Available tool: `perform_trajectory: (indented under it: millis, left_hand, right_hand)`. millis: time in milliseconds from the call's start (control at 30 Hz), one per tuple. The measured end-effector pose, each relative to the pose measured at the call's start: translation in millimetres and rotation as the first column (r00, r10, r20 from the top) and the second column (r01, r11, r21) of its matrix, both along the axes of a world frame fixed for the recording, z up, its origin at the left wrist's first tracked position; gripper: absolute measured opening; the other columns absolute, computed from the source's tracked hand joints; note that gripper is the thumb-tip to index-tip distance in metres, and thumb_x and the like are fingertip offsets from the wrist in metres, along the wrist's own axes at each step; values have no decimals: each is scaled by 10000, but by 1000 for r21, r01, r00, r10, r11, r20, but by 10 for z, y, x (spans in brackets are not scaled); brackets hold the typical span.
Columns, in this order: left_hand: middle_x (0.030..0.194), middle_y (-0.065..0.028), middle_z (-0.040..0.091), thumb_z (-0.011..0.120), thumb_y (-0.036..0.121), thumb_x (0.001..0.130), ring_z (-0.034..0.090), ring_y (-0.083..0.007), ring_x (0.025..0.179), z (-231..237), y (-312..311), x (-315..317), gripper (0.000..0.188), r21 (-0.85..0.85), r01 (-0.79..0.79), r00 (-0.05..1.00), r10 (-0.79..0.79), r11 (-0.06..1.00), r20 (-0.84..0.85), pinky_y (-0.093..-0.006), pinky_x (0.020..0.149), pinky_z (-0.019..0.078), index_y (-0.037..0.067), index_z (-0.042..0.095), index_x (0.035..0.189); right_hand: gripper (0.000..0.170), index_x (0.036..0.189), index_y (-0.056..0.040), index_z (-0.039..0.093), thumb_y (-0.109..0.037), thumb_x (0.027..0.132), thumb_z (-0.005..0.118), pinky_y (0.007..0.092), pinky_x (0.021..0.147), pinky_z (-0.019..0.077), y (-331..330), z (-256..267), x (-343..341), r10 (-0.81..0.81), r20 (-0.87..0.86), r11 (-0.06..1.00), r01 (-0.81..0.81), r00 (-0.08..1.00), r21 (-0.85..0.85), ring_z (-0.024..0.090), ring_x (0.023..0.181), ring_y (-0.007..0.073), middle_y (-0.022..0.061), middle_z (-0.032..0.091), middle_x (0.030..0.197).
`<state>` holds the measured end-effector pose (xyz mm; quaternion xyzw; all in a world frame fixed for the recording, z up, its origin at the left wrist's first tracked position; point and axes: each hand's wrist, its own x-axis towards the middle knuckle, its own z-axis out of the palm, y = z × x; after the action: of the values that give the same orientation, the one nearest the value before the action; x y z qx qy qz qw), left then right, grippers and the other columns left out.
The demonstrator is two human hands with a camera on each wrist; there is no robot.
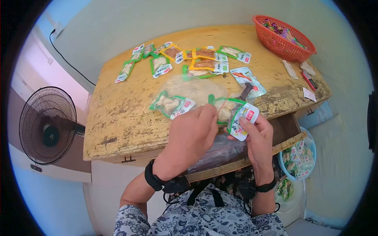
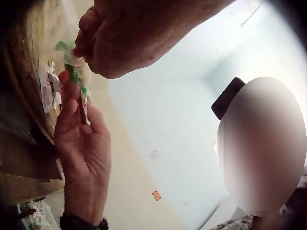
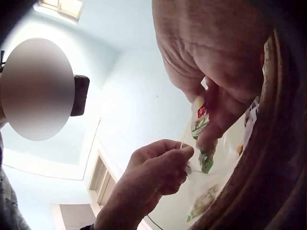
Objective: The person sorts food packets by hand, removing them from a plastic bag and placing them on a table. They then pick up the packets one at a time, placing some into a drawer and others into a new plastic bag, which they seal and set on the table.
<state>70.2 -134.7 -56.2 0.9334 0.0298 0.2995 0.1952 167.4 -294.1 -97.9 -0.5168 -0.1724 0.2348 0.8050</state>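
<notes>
In the head view my right hand (image 1: pixel 258 137) pinches a green-edged white food packet (image 1: pixel 245 120) with pale round pieces in its clear part. Close beside it, the curled fingers of my left hand (image 1: pixel 191 131) pinch the edge of a clear plastic bag (image 1: pixel 193 88) that lies spread over the tabletop. Another green-edged packet (image 1: pixel 172 105) shows at the bag's left end. The right wrist view also has the left hand (image 3: pixel 153 170) with thumb and fingers together, near the packet (image 3: pixel 200 120) in the right hand.
Several green and yellow packets (image 1: pixel 204 63) lie at the back of the worn yellow table (image 1: pixel 114 122). A blue-white packet (image 1: pixel 248 80) and a dark object (image 1: pixel 246 91) lie nearby. A red basket (image 1: pixel 281 47) stands back right. Below are an open drawer (image 1: pixel 289 133) and a blue basin (image 1: pixel 314 157); a fan (image 1: pixel 49 126) stands left.
</notes>
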Motion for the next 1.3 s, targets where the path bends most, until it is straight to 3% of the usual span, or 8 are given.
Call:
perform_trajectory:
  millis: [200,400,700,800,933,1033,1200,1300]
  left_hand:
    - [766,-140,662,679,75,887,675,-328,681,-92,-51,-43,161,-46,84,996,-83,995,33,-430,579,511,63,607,1031]
    - [789,-132,644,662,50,860,653,-330,691,-156,-34,-22,164,-22,163,976,-157,986,152,-424,580,507,46,597,1011]
    - [786,-142,608,664,59,864,632,-337,717,-200,89,11,129,-56,302,941,-288,952,177,-422,601,500,40,566,946]
    - [840,-130,636,686,98,873,642,-338,753,-219,143,-12,193,-139,300,946,-275,944,172,-422,619,507,31,597,1031]
    - [928,-122,672,740,165,862,657,-344,857,-109,300,-182,330,-191,208,975,-187,959,122,-440,705,526,31,622,1140]
    - [1040,-159,661,769,181,840,642,-352,973,-155,610,-209,448,-49,19,981,-9,999,196,-451,813,530,26,605,1227]
    - [1350,-213,547,788,166,823,591,-388,1167,-168,1022,-270,770,-82,-130,989,123,988,-82,-435,967,514,72,412,1488]
    - [1442,-217,494,799,137,810,574,-387,1227,-177,1122,-291,909,-240,-82,981,36,967,-190,-427,1019,498,121,305,1572]
  right_hand:
    - [235,1188,40,643,-78,992,590,319,654,635,193,-21,91,44,-36,999,-44,998,9,719,851,176,108,718,1036]
    - [249,1214,-11,642,-76,974,631,286,806,564,406,-22,132,164,-25,985,-165,986,-52,669,970,121,34,702,1105]
    - [414,1330,17,553,-23,937,678,265,824,536,708,86,225,238,-7,966,-238,971,-97,638,980,113,57,676,1146]
    - [499,1374,30,491,-19,921,695,270,787,552,747,73,284,198,359,913,-38,912,-407,659,939,141,98,669,1146]
    - [540,1389,33,468,-25,907,705,275,736,563,685,110,208,85,395,941,57,915,-334,677,879,157,123,676,1089]
    - [464,1336,26,537,-30,907,706,268,710,557,601,120,245,129,504,904,108,854,-414,678,862,138,98,695,1001]
    - [288,1209,-19,649,-72,926,671,312,676,551,573,19,307,277,531,830,79,801,-552,698,804,167,66,715,886]
    - [314,1202,-39,651,-97,893,656,397,679,547,620,59,235,346,807,750,376,479,-544,698,763,300,120,713,889]
